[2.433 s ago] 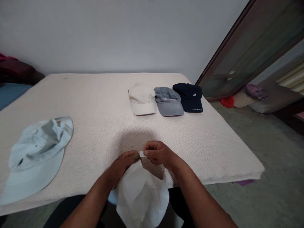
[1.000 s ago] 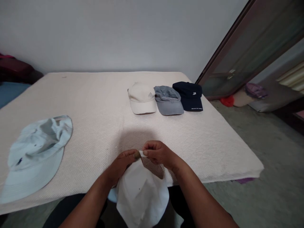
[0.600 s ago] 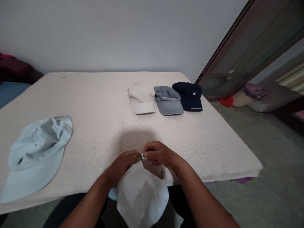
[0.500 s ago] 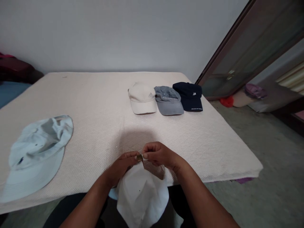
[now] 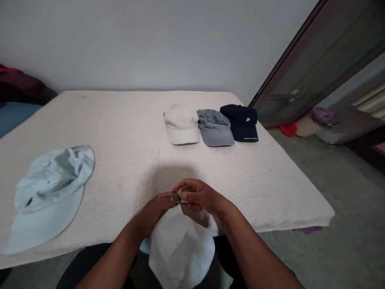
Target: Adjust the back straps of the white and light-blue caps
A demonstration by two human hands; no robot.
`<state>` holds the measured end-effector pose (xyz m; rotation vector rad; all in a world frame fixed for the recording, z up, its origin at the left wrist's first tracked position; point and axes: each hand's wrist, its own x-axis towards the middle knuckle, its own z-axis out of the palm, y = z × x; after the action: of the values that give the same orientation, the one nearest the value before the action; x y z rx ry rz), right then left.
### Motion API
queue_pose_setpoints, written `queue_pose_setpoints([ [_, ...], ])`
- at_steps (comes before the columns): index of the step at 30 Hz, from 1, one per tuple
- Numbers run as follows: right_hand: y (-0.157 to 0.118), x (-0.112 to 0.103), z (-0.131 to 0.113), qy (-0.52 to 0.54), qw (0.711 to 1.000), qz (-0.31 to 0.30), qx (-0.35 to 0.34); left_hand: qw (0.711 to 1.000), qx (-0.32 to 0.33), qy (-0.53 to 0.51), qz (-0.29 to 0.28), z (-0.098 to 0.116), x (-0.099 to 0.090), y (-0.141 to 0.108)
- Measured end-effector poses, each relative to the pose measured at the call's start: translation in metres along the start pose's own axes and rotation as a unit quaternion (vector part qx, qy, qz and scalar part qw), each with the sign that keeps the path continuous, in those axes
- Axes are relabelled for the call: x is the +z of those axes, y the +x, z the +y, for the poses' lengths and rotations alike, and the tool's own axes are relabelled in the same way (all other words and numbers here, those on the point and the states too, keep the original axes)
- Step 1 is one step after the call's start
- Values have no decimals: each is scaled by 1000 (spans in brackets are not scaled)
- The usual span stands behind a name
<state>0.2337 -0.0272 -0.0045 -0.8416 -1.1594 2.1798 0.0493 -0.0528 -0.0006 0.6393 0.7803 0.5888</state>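
A white cap (image 5: 182, 249) hangs over my lap at the near edge of the table, its back strap turned away from me. My left hand (image 5: 157, 208) pinches the strap at its brass-coloured buckle (image 5: 176, 198). Just right of the buckle, my right hand (image 5: 200, 196) grips the strap between thumb and fingers. The strap's end is mostly hidden by the fingers. On the left lies a pale blue cap (image 5: 54, 188) with a small dark logo, its brim pointing toward me.
Farther back stand a cream cap (image 5: 182, 122), a grey cap (image 5: 215, 127) and a navy cap (image 5: 240, 122), side by side on the cloth-covered table (image 5: 126, 132). A wall rises behind. At right is a dark-framed door (image 5: 300, 72); dark red bags (image 5: 21, 86) sit at far left.
My right fingers have shifted slightly left over the buckle, covering more of it. Both hands still hold the strap, and the view has moved a little.
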Motion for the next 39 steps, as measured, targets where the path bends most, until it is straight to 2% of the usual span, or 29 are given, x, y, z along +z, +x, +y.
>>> queue_pose_setpoints([
  [4,-5,-1,-4,-40,998,46,-12,999,31,-25,-17,2,-1,-1],
  [7,-10,-5,-5,-49,997,57,-7,999,38,-37,-14,2,-3,-1],
  [14,-14,-12,0,-16,999,45,7,998,31,-49,32,-2,-7,-1],
  [25,-10,-10,-2,18,999,34,-30,996,31,-73,37,1,-4,-2],
  [32,-7,4,-2,73,994,30,-80,996,23,-81,27,-1,-3,-5],
  [35,-7,9,4,60,995,15,-84,998,20,-54,4,0,2,-7],
  [39,-9,12,12,45,995,22,-82,999,37,36,10,1,9,-11],
])
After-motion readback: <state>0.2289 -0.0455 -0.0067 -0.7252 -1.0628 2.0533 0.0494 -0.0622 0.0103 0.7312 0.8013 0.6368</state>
